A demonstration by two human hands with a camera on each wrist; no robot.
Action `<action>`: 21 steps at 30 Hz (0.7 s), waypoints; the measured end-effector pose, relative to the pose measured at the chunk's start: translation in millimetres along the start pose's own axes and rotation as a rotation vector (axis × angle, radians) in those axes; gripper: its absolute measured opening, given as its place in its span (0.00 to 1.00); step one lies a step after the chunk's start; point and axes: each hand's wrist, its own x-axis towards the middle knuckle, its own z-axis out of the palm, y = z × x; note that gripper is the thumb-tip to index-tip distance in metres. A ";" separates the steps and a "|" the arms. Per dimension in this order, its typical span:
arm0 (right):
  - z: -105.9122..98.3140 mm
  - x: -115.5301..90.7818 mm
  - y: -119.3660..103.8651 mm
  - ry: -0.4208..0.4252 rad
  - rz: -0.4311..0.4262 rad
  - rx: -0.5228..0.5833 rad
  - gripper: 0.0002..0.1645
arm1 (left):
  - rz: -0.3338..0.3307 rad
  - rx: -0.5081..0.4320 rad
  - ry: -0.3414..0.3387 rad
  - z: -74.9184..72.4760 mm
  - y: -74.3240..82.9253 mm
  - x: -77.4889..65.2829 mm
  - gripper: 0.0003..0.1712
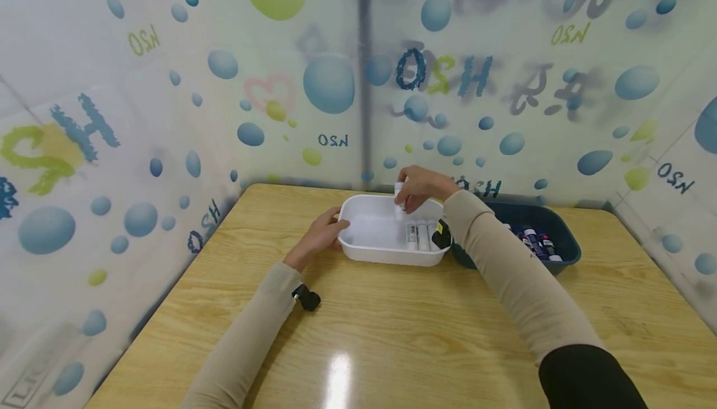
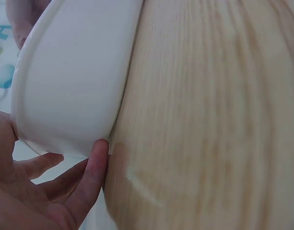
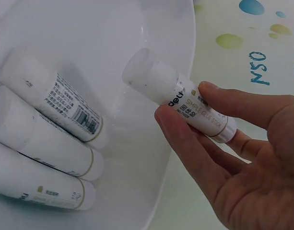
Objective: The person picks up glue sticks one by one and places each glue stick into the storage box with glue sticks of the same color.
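Between thumb and fingers my right hand (image 1: 421, 186) pinches a white glue stick (image 3: 185, 98), held tilted over the far side of a white plastic basin (image 1: 366, 254). In the right wrist view, three more glue sticks (image 3: 46, 177) lie side by side on the basin floor. My left hand (image 1: 323, 233) grips the basin's left end, thumb at the rim. Seen from the left wrist, its fingers (image 2: 91, 177) press against the outside of the basin wall (image 2: 75, 81).
A dark green basin (image 1: 567, 235) stands right of the white one, partly hidden by my right sleeve. Several dark bottles with white caps (image 1: 534, 242) lie in it. Both basins are near the back edge of the wooden table (image 1: 392, 328), close to a patterned wall covering (image 1: 280, 166).
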 end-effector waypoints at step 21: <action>22.0 15.7 14.4 -0.118 0.149 -0.051 0.33 | 0.012 0.003 0.018 0.6 -2.4 2.3 0.31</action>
